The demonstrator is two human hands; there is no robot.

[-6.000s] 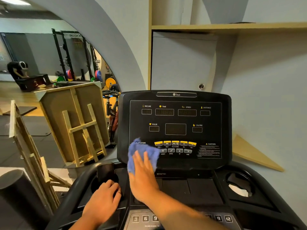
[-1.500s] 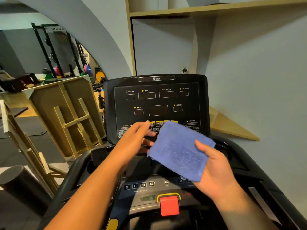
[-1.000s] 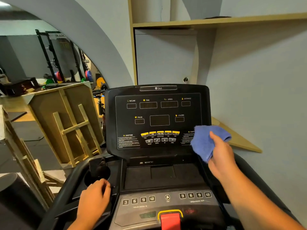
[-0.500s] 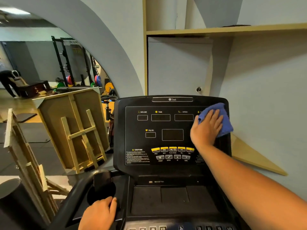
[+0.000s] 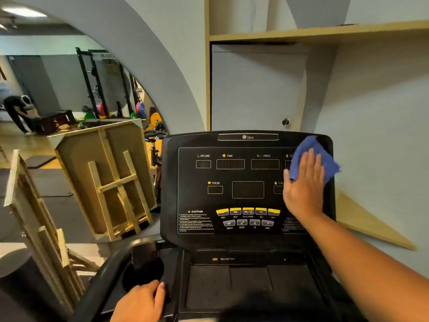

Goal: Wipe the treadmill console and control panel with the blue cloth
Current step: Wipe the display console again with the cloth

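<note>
While pressing the blue cloth [image 5: 308, 152] flat-palmed at the console's [image 5: 248, 189] 2 o'clock corner with right hand [image 5: 304, 189] fingers spread, not gripping: could slip off the edge; left hand [image 5: 139, 303] curled on the cupholder rim [image 5: 130, 263]

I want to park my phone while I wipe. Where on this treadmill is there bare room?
The flat tray below the console is bare, between left hand and right forearm. The cup holder beside the left hand looks empty. The console's upper right is taken by right hand and blue cloth.
</note>
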